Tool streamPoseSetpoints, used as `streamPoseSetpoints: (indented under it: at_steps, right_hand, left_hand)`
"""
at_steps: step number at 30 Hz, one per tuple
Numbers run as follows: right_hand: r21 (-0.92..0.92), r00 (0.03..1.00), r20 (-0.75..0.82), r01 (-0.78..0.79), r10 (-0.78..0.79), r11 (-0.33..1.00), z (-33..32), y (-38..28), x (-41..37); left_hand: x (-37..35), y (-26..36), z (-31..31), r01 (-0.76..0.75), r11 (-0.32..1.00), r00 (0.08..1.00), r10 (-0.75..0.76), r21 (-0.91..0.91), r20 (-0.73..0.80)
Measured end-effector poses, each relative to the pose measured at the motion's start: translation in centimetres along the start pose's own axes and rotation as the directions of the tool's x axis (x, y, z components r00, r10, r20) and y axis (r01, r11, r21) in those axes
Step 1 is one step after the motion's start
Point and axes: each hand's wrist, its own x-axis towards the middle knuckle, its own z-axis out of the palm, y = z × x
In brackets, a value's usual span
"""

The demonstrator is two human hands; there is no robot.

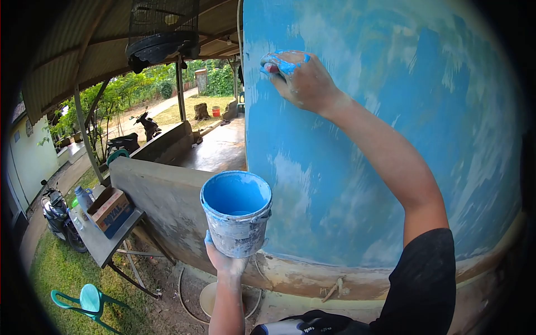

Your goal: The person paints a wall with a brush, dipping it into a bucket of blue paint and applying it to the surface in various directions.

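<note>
My left hand [226, 259] supports a paint bucket [237, 231] from below, its fingers wrapped round the base. The bucket is upright, its grey outside smeared with paint, and blue paint [237, 195] coats the inside. Up at the left edge of the blue wall [346, 184], my right hand [298, 78] is closed, with wet blue paint on its knuckles. It grips what looks like a paintbrush [271, 68]; only a reddish handle end shows, and the bristles are hidden. Streaky blue strokes over paler patches cover the wall.
A low grey wall [162, 192] adjoins on the left. Beyond it stand a table [114, 240] with a cardboard box [109, 209], a green chair [89, 301] and a motorbike [56, 215]. A birdcage [162, 28] hangs above. A pale basin [209, 298] and hose [181, 296] lie below.
</note>
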Motion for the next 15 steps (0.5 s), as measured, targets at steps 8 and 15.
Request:
streamPoseSetpoints:
  at_steps: [8,15]
  right_hand:
    - [-0.012,0.967,0.227,-0.119,0.118,0.993,0.6,0.4,-4.0]
    - [0.05,0.998,0.038,-0.06,0.059,0.997,-1.4,-0.2,-1.0]
  left_hand:
    - [-0.4,0.7,0.7,0.028,0.998,0.999,-0.029,0.05,0.029]
    - [-0.4,0.7,0.8,0.047,0.999,0.995,-0.048,0.017,0.09]
